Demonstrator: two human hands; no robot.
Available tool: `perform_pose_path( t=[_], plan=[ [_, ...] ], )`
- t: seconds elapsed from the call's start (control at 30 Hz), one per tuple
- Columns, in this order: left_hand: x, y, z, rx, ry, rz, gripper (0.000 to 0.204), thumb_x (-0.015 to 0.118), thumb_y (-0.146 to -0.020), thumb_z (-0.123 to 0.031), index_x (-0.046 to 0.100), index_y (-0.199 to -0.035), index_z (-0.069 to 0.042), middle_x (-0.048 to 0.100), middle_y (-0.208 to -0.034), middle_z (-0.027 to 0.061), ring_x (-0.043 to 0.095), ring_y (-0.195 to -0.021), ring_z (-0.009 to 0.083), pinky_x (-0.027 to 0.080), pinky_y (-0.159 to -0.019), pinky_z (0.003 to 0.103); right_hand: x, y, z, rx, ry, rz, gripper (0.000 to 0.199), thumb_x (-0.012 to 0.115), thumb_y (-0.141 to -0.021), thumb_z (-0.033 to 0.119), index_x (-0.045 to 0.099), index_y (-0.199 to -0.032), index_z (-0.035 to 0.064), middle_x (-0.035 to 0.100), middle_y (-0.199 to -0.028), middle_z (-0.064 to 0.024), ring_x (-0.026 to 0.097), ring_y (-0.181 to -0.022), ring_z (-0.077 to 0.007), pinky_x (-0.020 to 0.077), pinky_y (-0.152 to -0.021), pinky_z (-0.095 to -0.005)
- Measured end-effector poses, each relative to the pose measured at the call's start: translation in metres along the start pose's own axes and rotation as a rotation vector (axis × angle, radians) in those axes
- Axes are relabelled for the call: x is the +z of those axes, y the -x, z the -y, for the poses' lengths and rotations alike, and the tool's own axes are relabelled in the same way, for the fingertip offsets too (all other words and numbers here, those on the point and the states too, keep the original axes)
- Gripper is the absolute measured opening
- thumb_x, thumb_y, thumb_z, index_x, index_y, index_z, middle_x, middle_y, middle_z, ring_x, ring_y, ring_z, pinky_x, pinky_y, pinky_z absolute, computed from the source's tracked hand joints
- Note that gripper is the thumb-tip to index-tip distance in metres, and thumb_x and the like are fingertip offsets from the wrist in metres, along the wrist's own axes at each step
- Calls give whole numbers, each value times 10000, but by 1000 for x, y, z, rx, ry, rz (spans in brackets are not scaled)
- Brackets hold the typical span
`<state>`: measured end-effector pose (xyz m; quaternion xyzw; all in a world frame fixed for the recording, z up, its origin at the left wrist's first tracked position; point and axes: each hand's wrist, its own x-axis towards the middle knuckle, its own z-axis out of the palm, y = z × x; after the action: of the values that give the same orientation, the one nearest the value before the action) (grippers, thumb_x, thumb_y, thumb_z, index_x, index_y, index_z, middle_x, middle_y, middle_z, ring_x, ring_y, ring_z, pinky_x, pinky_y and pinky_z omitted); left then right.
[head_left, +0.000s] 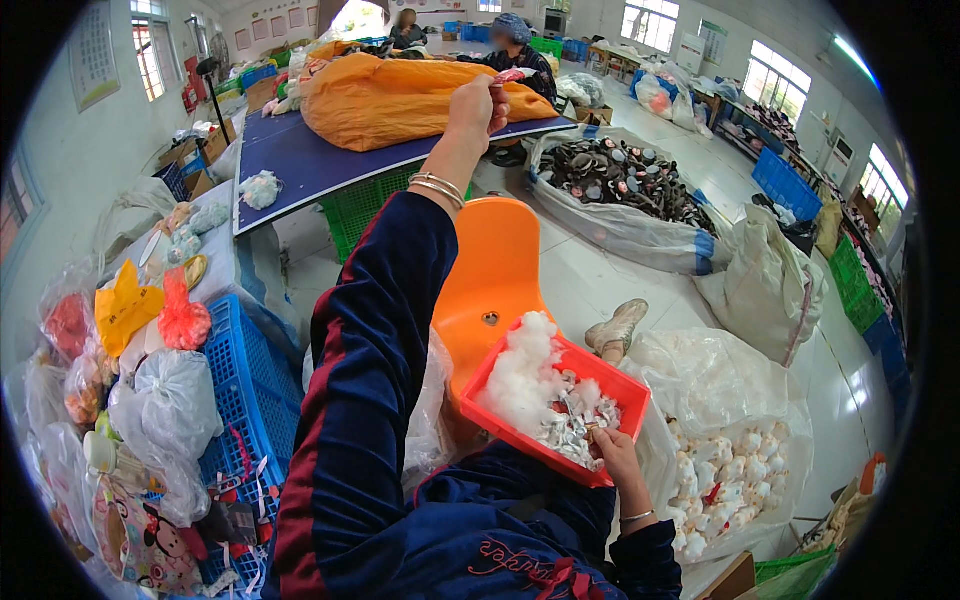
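Note:
My left hand (478,105) is raised at arm's length over the blue table, its fingers closed. A small pink-and-white piece (512,76) shows at the fingertips, too small to name. My right hand (618,455) is closed over the near right corner of a red plastic tray (483,392), thumb inside the rim. The tray sits tilted over my lap and the front of an orange chair (490,250). White stuffing (528,370) fills its left side, and loose silvery pieces (570,430) lie on the right, beside my right fingers.
On the blue table (290,160) lies a full orange sack (375,100), with a co-worker (512,45) behind it. Blue crates (250,370) with bagged plush parts stand left. To the right are a bag of small white plush pieces (720,480) and a wide sack of dark pieces (625,180).

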<state>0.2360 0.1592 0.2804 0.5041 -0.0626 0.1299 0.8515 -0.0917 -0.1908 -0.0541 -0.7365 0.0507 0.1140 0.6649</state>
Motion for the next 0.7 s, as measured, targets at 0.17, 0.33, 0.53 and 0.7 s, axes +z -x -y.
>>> perform_pose_path(
  t=[0.17,0.33,0.53,0.7],
  plan=[
    [-4,0,-1,0,-6,16,240,472,-1005,-236,577,-836,-102,577,-700,12,537,-545,102,432,-457,254,5,0,1,-2,-9,9,328,573,-1040,257,714,-931,-19,546,-692,32,471,-619,-70,381,-581,-247],
    [-5,7,2,-15,-48,59,218,494,-1011,-224,572,-852,-97,578,-725,15,541,-581,108,447,-495,254,4,1,2,14,86,-9,317,627,-1006,268,731,-927,-21,587,-718,31,505,-643,-61,399,-590,-234],
    [-8,38,22,-99,-187,251,205,545,-970,-204,625,-840,-68,599,-713,14,524,-568,89,443,-502,232,2,-1,-3,17,69,-3,252,679,-977,232,727,-918,-8,626,-729,14,558,-652,-71,454,-618,-229],
    [-15,65,58,-188,-336,426,238,571,-972,-216,693,-847,-54,656,-740,26,555,-567,87,453,-528,226,5,0,-1,28,73,-4,240,682,-970,222,722,-891,-2,621,-712,18,553,-643,-65,443,-609,-222]
  ],
)
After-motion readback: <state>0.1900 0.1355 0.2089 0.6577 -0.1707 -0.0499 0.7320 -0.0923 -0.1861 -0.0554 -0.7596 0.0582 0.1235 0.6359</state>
